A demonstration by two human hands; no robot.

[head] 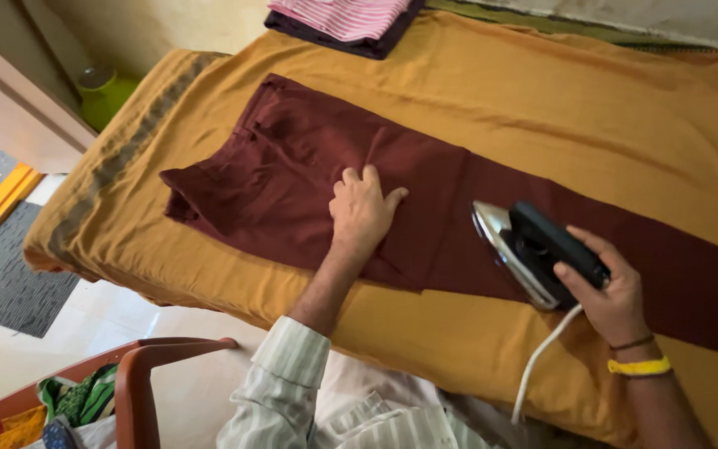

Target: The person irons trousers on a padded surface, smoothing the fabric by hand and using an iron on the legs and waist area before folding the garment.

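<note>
The left hand [361,212] lies flat, fingers spread, on maroon trousers [292,179] stretched lengthwise over the yellow cloth [542,100]. The right hand [612,291] grips the iron [525,249] (tilted up), just right of the left hand.

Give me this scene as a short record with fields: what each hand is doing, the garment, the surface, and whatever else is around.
Left hand: left hand flat on the maroon trousers, fingers spread, pressing the cloth near the waist end
Right hand: right hand gripping the black handle of the iron, tilted up on the trousers
Garment: laid lengthwise, waist toward the left
Surface: table covered with a mustard cloth
Cord: white cord hanging off the near edge
Far edge: folded striped clothes
Lower left: red chair with clothes on it
</note>
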